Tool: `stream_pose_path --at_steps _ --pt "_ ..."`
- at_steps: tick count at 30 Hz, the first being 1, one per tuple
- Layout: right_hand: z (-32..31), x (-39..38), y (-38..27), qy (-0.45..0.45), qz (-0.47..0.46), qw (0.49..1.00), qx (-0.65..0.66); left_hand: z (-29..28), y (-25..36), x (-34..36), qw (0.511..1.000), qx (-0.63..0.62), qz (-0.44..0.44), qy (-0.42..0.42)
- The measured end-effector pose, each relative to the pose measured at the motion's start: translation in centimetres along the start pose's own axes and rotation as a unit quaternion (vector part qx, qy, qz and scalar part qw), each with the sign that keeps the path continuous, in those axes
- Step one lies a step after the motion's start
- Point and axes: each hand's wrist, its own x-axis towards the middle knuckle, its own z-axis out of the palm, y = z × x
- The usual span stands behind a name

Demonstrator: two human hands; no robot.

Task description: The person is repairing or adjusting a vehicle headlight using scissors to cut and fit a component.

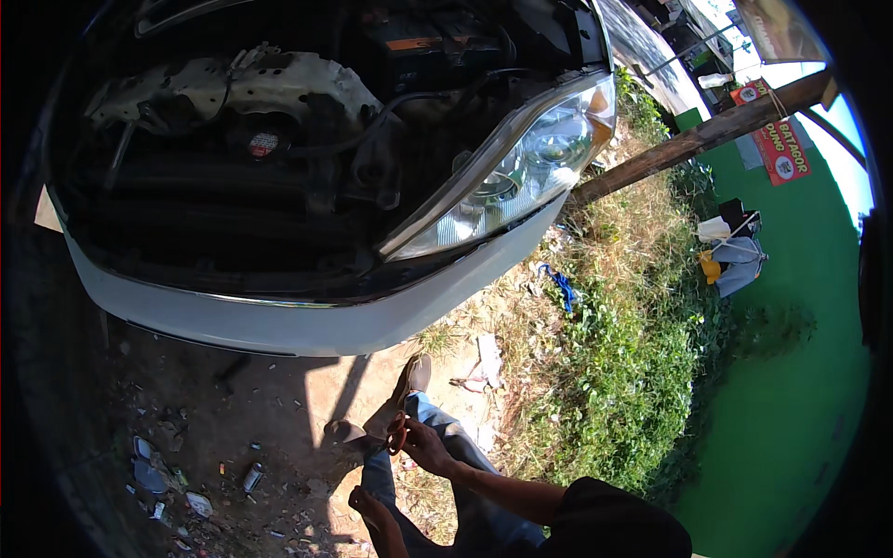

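In front of my legs, my right hand [429,450] is closed around a small red-handled tool [397,433]. The tool's handles look curved, but its working end is too dark and small to make out. Lower and to the left, my left hand [371,508] is curled with its fingers together; whatever is in it, if anything, does not show. Both hands are apart from the car. Beyond them stands a white car with its front bumper [270,324] facing me and its engine bay [233,195] uncovered, the headlight [521,172] on the right.
Litter lies on the dirt at the lower left, including a can [253,477]. Green weeds [614,391] grow along the right, beside a green wall [791,400]. A wooden beam [688,139] slants up at the upper right. A blue cloth [562,286] lies by the weeds.
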Motion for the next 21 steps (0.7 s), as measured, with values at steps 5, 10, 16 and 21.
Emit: stream_pose_path --at_steps 5,10,16,21 --pt "-6.5 -6.7 -6.0 0.003 -0.092 0.983 -0.159 2.9 20.2 -12.3 0.905 0.180 0.342 -0.179" --pt "-9.5 -10.8 -10.2 -0.059 -0.103 0.981 -0.153 5.6 22.7 -14.7 0.835 0.101 0.223 -0.494" --pt "-11.9 -13.2 -16.0 0.075 -0.020 0.996 -0.044 6.3 29.1 -19.2 0.815 0.023 0.065 -0.576" --pt "-15.5 -14.0 -19.2 0.098 0.082 0.966 0.222 10.1 33.0 -22.5 0.857 0.007 -0.052 -0.513"
